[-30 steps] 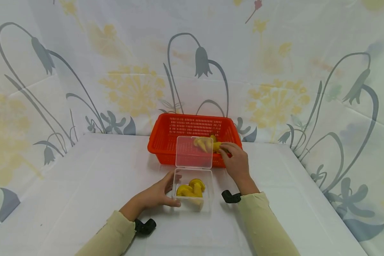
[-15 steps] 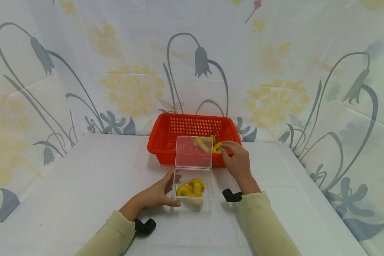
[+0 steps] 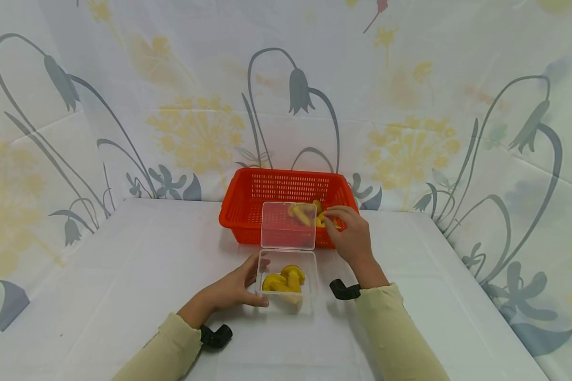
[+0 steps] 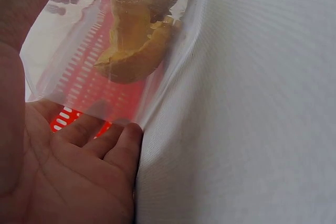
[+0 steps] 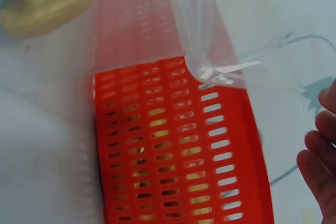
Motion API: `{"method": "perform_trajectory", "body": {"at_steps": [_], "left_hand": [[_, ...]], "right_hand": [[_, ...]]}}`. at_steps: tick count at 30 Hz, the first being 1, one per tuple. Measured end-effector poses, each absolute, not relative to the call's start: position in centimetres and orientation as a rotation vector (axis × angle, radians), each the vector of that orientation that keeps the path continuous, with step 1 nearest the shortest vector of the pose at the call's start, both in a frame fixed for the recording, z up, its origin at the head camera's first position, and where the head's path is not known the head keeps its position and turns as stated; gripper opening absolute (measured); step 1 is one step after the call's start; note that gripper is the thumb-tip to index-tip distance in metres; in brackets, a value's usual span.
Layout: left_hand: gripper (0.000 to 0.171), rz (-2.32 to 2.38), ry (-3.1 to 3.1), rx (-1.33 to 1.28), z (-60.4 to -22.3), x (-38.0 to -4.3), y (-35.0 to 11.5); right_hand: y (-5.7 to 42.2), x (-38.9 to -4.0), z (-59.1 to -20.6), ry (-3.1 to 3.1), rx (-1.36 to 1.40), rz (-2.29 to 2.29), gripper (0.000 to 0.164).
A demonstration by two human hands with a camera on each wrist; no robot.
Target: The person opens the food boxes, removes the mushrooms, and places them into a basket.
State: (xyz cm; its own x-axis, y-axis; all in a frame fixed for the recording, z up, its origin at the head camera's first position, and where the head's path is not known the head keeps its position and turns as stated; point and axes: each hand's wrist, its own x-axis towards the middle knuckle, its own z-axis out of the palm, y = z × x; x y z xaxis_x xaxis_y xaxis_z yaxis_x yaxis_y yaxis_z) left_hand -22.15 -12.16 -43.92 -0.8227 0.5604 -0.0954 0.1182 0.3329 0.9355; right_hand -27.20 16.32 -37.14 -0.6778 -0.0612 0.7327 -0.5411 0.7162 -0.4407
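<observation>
A clear hinged plastic box (image 3: 310,275) stands on the table with its lid (image 3: 288,235) raised and leaning back. Yellow mushrooms (image 3: 293,278) lie inside it. My left hand (image 3: 231,288) grips the box's left side, thumb at the front corner, fingers at the back. Over the right end of a red slotted basket (image 3: 240,211) hovers my right hand (image 3: 352,235), thumb and fingers apart and bent. More yellow mushrooms (image 3: 301,214) lie in the basket below and beside the fingertips, partly seen through the lid. The right fingers (image 5: 320,156) show nothing held in the right wrist view.
The basket stands behind the box, close to a flower-printed cloth backdrop (image 3: 200,132). A white cloth (image 3: 124,296) covers the table. The raised lid stands in front of the basket's near wall.
A mushroom near my right fingertips has dropped lower in the basket since the first frame. The right hand has shifted only slightly. My left hand and the box have stayed in place.
</observation>
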Motion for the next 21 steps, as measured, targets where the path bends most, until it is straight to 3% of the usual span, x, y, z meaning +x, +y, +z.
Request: {"method": "perform_trajectory", "body": {"at_steps": [21], "left_hand": [[0.114, 1.484, 2.210, 0.607, -43.7, -22.2, -12.2]], "right_hand": [[14.5, -24.8, -34.6, -2.537, 0.662, 0.912, 0.029]]}}
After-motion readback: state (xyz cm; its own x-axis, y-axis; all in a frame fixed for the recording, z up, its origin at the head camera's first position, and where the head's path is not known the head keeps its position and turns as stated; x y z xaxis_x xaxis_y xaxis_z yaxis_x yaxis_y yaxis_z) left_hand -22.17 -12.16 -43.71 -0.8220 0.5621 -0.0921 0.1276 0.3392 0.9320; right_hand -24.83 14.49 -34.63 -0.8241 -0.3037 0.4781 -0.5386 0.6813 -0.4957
